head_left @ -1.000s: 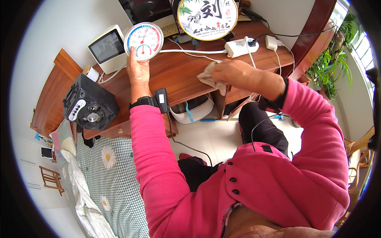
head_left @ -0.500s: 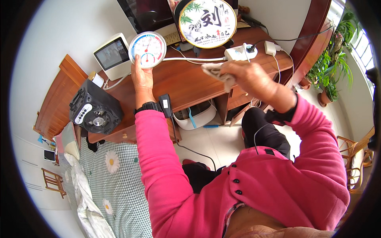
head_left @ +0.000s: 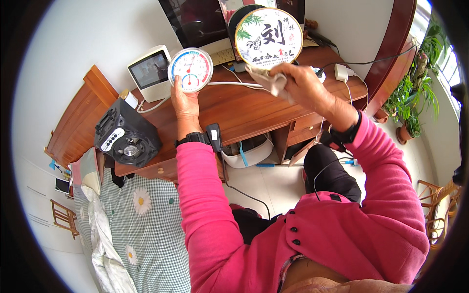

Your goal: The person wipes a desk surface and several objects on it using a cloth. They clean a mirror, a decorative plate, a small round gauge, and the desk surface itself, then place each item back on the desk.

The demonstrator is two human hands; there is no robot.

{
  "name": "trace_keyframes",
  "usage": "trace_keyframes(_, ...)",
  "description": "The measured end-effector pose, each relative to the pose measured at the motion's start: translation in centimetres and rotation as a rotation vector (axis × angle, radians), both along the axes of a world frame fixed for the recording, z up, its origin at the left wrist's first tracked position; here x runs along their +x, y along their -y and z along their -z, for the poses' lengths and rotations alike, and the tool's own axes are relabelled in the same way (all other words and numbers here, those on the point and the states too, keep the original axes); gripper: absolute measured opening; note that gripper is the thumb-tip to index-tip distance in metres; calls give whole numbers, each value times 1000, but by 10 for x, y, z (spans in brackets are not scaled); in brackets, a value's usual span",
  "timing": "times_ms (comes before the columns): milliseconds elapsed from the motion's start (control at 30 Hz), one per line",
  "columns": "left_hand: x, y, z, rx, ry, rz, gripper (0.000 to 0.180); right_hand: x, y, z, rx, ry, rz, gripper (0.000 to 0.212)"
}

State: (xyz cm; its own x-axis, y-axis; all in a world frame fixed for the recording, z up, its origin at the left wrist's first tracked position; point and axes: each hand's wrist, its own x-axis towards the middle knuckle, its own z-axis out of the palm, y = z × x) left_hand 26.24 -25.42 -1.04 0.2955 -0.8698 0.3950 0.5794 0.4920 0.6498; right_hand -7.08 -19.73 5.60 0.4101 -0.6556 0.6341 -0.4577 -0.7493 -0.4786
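Note:
A round white thermometer-hygrometer (head_left: 191, 70) with red and blue scales is gripped in my left hand (head_left: 185, 105), held up over the desk with its dial showing. The thumb lies on its lower front edge; the other fingers are hidden behind it. My right hand (head_left: 307, 88) is closed around a crumpled light-beige cloth (head_left: 268, 80), whose loose end sticks out to the left. Just behind the cloth stands a round plaque (head_left: 268, 36) with black characters and green bamboo. The cloth and the dial are apart.
On the brown desk (head_left: 244, 108) are a small white screen device (head_left: 149, 72), a keyboard (head_left: 221, 57), a white adapter (head_left: 343, 72) and cables. A black speaker (head_left: 128, 134) stands left, beside a checked bed (head_left: 161, 215). Below sits a white bin (head_left: 251, 155); potted plants (head_left: 413, 105) stand right.
My right hand has risen slightly with the cloth, which now comes close to the plaque's lower edge. The whole view has shifted a little; the left hand keeps hold of the thermometer-hygrometer.

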Motion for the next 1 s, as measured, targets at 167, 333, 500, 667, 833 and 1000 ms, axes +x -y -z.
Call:
trace_keyframes(167,1,-5,1,153,31,-53,51,41,46,-25,-111,-147,74,17)
trace_keyframes(333,15,-30,10,186,25,-24,54,75,67,-24,-76,-303,101,17)
trace_keyframes(500,32,-40,19,235,-114,-120,56,86,75,-14,-20,-377,68,17)
trace_keyframes(667,41,-44,19,284,-210,-255,53,109,90,-10,-54,-528,133,18)
trace_keyframes(833,42,-49,19,323,-248,-439,48,140,115,9,0,-796,133,17)
trace_keyframes(1000,38,-45,19,323,-202,-460,52,155,134,37,24,-858,62,14)
